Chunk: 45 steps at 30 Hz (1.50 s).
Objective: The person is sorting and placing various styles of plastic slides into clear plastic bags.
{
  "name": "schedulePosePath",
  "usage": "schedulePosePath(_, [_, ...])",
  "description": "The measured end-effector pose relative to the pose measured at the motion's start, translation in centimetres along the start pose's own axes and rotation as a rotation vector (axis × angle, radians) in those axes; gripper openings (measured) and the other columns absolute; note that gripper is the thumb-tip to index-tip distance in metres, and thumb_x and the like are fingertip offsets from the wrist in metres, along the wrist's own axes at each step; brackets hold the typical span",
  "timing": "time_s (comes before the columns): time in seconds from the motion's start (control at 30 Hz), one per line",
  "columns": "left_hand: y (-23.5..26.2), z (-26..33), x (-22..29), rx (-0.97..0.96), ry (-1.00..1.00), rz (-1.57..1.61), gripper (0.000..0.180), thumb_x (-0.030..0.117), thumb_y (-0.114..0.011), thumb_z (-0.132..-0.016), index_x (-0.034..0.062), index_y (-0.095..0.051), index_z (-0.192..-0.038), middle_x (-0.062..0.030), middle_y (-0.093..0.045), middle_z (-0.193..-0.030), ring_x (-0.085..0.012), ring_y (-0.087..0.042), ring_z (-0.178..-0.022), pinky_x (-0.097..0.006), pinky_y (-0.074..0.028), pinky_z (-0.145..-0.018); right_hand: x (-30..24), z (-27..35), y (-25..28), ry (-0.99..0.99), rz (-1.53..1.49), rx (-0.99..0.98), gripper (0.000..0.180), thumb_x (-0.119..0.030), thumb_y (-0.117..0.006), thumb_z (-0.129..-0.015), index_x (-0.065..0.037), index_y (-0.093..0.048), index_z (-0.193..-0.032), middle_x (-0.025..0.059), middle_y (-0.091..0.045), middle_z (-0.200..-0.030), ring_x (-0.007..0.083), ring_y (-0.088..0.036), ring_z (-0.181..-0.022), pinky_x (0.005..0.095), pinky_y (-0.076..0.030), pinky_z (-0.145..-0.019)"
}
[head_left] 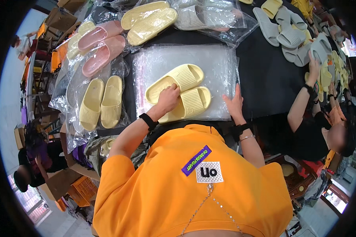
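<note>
1. Wearing an orange shirt (pixel 241 201), closest of all, just below the fingers.
2. Pinching the pale yellow slippers (pixel 186 77) with the bunched fingers of the left hand (pixel 169 98) — at the upper one's inner edge, by its strap.
3. Holding the fingers of the right hand (pixel 235 103) spread, at the right-hand edge of the clear bags (pixel 146 63) stacked under the slippers.
4. Resting, left of the left fingers, in a second yellow pair (pixel 91 103) and, farther up, pink slippers (pixel 103 53).
5. Stretching as black tabletop (pixel 261 79) beyond the right fingers — toward grey slippers (pixel 290 36).
</note>
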State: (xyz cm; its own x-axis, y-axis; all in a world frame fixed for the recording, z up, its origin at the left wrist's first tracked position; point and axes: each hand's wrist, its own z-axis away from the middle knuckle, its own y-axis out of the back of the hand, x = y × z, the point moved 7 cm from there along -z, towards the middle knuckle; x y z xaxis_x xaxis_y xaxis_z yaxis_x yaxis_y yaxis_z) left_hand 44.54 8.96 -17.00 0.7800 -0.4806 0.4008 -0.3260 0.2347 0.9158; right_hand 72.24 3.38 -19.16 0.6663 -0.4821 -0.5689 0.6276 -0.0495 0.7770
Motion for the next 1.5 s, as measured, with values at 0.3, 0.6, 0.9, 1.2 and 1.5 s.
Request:
schedulePosePath(0.3, [0.3, -0.4, -0.1, 0.075, -0.075, -0.087, 0.016, 0.009, -0.055, -0.069, 0.0035, -0.056, -0.084, -0.0134, -0.054, -0.089, -0.0304, -0.058, -0.08, -0.042, -0.047, -0.067, -0.5, 4.0, -4.7, 0.611, 0.545, 0.07, 0.064, -0.044, -0.049, -0.082, -0.016, -0.031, -0.136, 0.0063, -0.021, -0.145, 0.0299, -0.016, -0.133, 0.0676, -0.008, -0.097])
schedulePosePath(0.6, [6.4, -2.3, 4.0, 0.096, -0.11, -0.102, 0.017, 0.004, -0.059, -0.063, 0.003, -0.053, -0.08, -0.0126, -0.052, -0.081, -0.0308, -0.056, -0.075, -0.042, -0.045, -0.064, -8.3, 3.2, 0.9, 0.433, -0.469, -0.414, 0.082, -0.024, -0.064, -0.076, -0.008, -0.015, -0.14, 0.0196, -0.023, -0.14, 0.0301, -0.022, -0.13, 0.0389, -0.02, -0.106])
schedulePosePath(0.9, [6.9, -2.6, 9.2, 0.05, -0.284, 0.08, 0.02, -0.002, -0.056, -0.061, 0.0024, -0.054, -0.081, -0.013, -0.052, -0.079, -0.0322, -0.055, -0.075, -0.042, -0.044, -0.064, -11.4, 3.5, 5.9, 0.542, -0.487, -0.438, 0.078, -0.008, -0.06, -0.068, -0.009, -0.024, -0.137, 0.0212, -0.04, -0.129, 0.0281, -0.04, -0.121, 0.0306, -0.033, -0.098])
schedulePosePath(1.2, [12.9, -3.6, 8.1, 0.32, -0.042, 0.573, 0.034, 0.0, -0.057, -0.08, 0.0048, -0.053, -0.113, -0.0124, -0.047, -0.111, -0.0181, -0.054, -0.074, -0.029, -0.046, -0.062, -9.2, -4.3, 15.2, 0.409, -0.478, -0.215, 0.037, -0.004, -0.064, -0.063, -0.001, -0.057, -0.099, 0.0147, -0.063, -0.086, 0.0185, -0.06, -0.077, 0.0305, -0.048, -0.068])
schedulePosePath(1.5, [8.1, -1.3, 2.8, 0.218, 0.155, 0.738, 0.021, 0.007, -0.057, -0.083, 0.0053, -0.058, -0.104, -0.0085, -0.057, -0.09, -0.0162, -0.054, -0.073, -0.026, -0.044, -0.062, -6.6, -15.3, 28.0, -0.001, -0.625, 0.229, 0.097, -0.043, -0.063, -0.075, -0.018, 0.003, -0.141, 0.0156, -0.023, -0.14, 0.0355, -0.035, -0.121, 0.0525, -0.038, -0.083])
